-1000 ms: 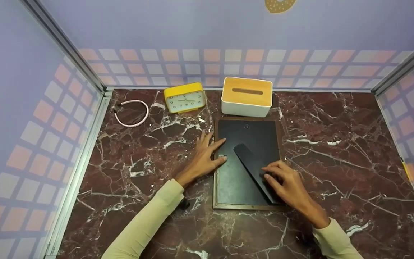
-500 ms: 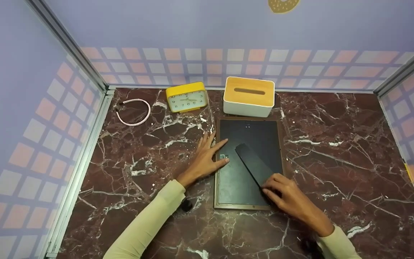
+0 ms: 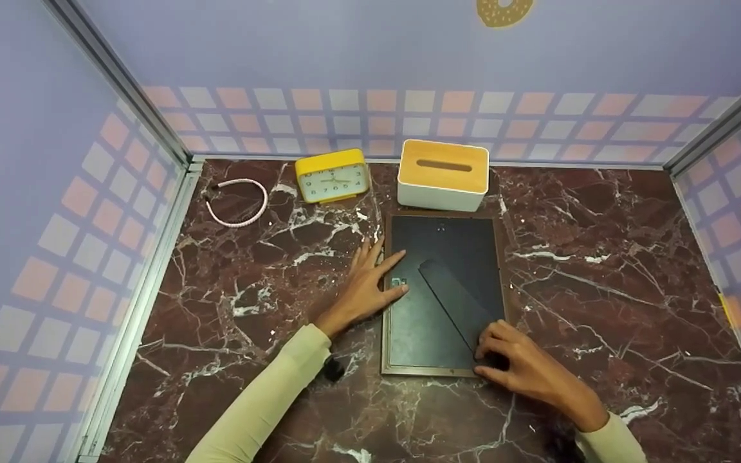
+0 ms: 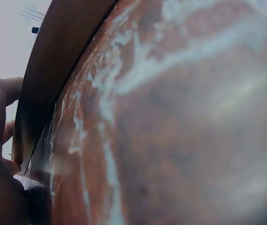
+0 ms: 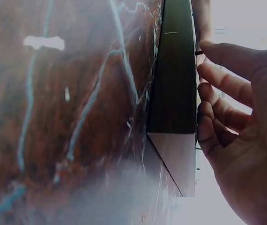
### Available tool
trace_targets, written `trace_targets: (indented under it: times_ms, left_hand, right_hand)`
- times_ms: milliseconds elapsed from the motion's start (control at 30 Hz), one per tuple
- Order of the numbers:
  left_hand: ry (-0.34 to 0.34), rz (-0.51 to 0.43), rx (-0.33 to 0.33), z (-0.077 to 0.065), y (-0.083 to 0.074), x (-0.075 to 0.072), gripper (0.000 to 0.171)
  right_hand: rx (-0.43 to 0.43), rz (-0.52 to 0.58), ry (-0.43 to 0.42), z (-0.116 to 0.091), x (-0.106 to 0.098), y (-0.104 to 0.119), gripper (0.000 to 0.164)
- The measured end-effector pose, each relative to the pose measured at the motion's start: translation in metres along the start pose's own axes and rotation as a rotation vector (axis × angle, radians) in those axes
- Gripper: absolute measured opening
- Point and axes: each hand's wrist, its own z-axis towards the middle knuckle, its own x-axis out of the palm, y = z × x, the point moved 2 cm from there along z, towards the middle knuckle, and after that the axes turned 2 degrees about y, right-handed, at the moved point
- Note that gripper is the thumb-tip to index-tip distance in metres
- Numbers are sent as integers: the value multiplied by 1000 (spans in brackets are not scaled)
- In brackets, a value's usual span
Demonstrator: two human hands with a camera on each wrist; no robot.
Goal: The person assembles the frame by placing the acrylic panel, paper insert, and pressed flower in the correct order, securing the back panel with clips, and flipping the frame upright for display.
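Note:
A picture frame [image 3: 435, 238] lies face down, its black back panel up. On the panel a black easel stand [image 3: 453, 299] slants toward the lower right corner and looks nearly flat. My left hand [image 3: 367, 286] rests on the frame's left edge, fingers spread, thumb and index finger over the back. Beside the stand's lower end, my right hand [image 3: 515, 354] touches the lower right corner with loosely bent fingers. In the right wrist view, those fingertips meet the frame's back above its dark side [image 5: 175, 70], by a small dark tab [image 5: 199, 53]. No object shows in its grasp.
Behind the frame stands a white tissue box [image 3: 442, 173] with a wooden lid. A yellow alarm clock [image 3: 332, 175] and a pale headband [image 3: 261, 206] are to its left. The dark red marble table [image 3: 602, 289] is bounded by walls at the back and sides.
My right hand has slid down along the stand to the frame's lower right corner. The stand, raised earlier, now lies closer to the panel. My left hand has stayed put.

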Motion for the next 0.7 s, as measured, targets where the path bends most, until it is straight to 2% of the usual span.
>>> trace_targets:
  times_ms: [167,533,700]
  left_hand:
    - [2,9,-1,0,0,0,75]
    - [14,36,24,0,0,0,75]
    - [17,38,14,2,0,-1,76]
  right_hand:
    - [-5,21,14,0,-1,0,26]
    - [109,24,44,5,-3,-1,26]
    - [141,-3,68,8,-4,-2,28]
